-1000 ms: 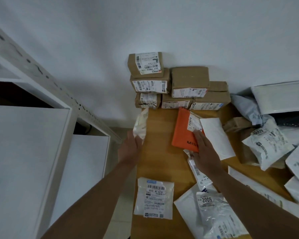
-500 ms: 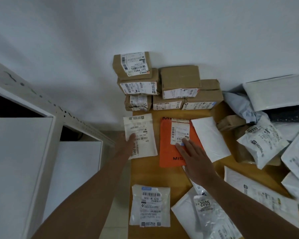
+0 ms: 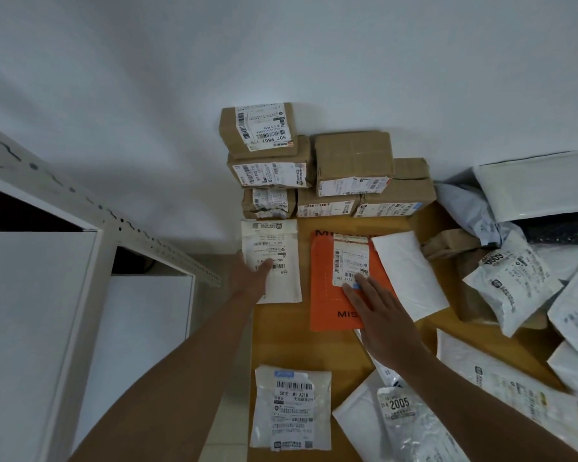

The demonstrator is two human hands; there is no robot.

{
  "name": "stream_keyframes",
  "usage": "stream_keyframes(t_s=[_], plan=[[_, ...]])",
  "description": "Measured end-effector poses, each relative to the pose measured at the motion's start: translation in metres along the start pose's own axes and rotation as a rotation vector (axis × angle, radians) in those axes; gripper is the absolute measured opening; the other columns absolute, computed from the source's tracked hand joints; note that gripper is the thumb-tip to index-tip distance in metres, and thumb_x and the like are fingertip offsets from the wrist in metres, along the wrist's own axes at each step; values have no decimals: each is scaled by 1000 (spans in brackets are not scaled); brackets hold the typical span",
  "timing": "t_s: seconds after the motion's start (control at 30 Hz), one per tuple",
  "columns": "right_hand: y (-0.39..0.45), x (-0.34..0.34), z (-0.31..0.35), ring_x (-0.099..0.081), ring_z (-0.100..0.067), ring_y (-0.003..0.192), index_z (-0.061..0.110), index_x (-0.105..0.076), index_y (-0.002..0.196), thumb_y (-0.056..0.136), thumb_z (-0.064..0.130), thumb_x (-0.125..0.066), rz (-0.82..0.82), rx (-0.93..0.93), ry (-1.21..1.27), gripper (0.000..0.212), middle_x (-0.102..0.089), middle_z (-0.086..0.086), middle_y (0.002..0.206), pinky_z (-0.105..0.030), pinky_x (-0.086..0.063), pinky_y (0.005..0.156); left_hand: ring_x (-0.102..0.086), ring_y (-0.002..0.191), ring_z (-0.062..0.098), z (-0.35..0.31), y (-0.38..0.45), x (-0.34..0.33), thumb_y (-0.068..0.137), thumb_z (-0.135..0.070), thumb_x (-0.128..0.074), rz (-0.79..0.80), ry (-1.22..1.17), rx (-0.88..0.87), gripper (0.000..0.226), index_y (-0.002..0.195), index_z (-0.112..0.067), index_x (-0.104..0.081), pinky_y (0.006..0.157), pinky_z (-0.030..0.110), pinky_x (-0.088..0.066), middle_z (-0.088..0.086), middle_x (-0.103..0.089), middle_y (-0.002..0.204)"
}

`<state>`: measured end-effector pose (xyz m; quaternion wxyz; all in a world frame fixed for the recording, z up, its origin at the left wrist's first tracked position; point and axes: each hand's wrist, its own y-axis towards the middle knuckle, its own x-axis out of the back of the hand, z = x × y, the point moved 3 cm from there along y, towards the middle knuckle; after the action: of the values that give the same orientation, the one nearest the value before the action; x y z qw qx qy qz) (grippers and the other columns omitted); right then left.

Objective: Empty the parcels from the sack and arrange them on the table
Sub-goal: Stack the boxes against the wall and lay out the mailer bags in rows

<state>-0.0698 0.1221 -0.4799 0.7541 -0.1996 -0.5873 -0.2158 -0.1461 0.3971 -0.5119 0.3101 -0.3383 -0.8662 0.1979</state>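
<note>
A white padded mailer lies flat at the wooden table's left edge, just in front of the stacked cardboard boxes. My left hand rests on its left side with the thumb over the label. To the right lies an orange flat parcel with a white label. My right hand presses on it with straight fingers. A plain white envelope overlaps the orange parcel's right edge.
A white labelled bag lies near the front left. More white poly bags pile up at the right, another marked 2005 sits at the front. A white metal shelf stands left of the table, a wall behind.
My left hand laid the white mailer flat at the table's left edge and slid it toward the boxes. My right hand pushed the orange parcel straight and forward.
</note>
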Motion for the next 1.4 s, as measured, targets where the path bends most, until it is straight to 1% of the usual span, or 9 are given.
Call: stream_keyframes(t_s=[0.13, 0.27, 0.43, 0.7, 0.93, 1.13, 1.23, 1.33, 1.4], plan=[[-1, 5, 5, -43, -41, 135, 18, -36, 146, 77, 39, -78, -61, -12, -1, 83, -44, -18, 149, -59, -40, 105, -61, 107, 19, 2, 0, -1, 85, -34, -73, -9, -15, 18, 62, 137, -15, -42, 80, 37, -56, -1, -56, 122], [4, 2, 18, -39, -40, 138, 18, -34, 147, 79, 36, -76, -98, 48, -17, 83, -40, -18, 151, -61, -38, 105, -56, 111, 18, 1, -6, -1, 87, -34, -73, 2, -84, 82, 85, 152, -13, -22, 82, 36, -54, 1, -49, 132], [21, -14, 28, -32, -42, 142, 23, -27, 151, 78, 35, -78, -3, 35, 0, 90, -32, -14, 156, -66, -42, 100, -60, 92, 14, 2, -7, 3, 87, -27, -73, 11, -42, 16, 59, 137, -16, -44, 64, 25, -51, -1, -59, 121], [44, -31, 25, -29, -45, 142, 28, -30, 152, 81, 40, -71, 128, 12, -39, 83, -31, -14, 157, -70, -36, 102, -65, 101, 21, 0, -4, 2, 86, -30, -73, 16, -36, 6, 52, 131, -19, -49, 84, 45, -57, -1, -62, 120], [47, -36, 28, -26, -47, 142, 30, -26, 153, 79, 49, -71, 190, 1, -60, 88, -28, -12, 158, -70, -30, 106, -62, 107, 21, 3, -2, 3, 85, -33, -73, 0, -12, 4, 54, 131, -19, -48, 89, 47, -55, -2, -59, 121], [39, -32, 25, -32, -48, 139, 30, -33, 150, 82, 42, -73, 206, -35, -62, 80, -34, -11, 156, -68, -32, 106, -61, 87, 15, 12, -6, 8, 101, -21, -50, -16, 24, 46, 30, 130, -13, -49, 53, 22, -45, 2, -62, 117], [34, -29, 20, -31, -48, 140, 30, -33, 150, 82, 40, -72, 202, -58, -50, 79, -32, -11, 157, -69, -34, 105, -61, 79, 16, 24, -8, 22, 105, -15, -36, -52, 37, 92, 29, 127, -10, -53, 55, 24, -45, 10, -65, 111], [31, -30, 16, -29, -48, 141, 30, -33, 149, 82, 40, -72, 200, -64, -50, 79, -31, -11, 157, -70, -33, 105, -62, 88, 28, 29, -8, 35, 103, -7, -30, -118, -23, 159, 36, 126, -12, -57, 69, 34, -52, 14, -62, 107], [32, -30, 15, -29, -48, 141, 30, -33, 150, 82, 41, -72, 193, -59, -58, 79, -31, -11, 157, -70, -31, 105, -59, 79, 21, 31, -3, 34, 102, -7, -29, -122, -36, 162, 37, 121, -16, -59, 65, 29, -48, 10, -62, 103]])
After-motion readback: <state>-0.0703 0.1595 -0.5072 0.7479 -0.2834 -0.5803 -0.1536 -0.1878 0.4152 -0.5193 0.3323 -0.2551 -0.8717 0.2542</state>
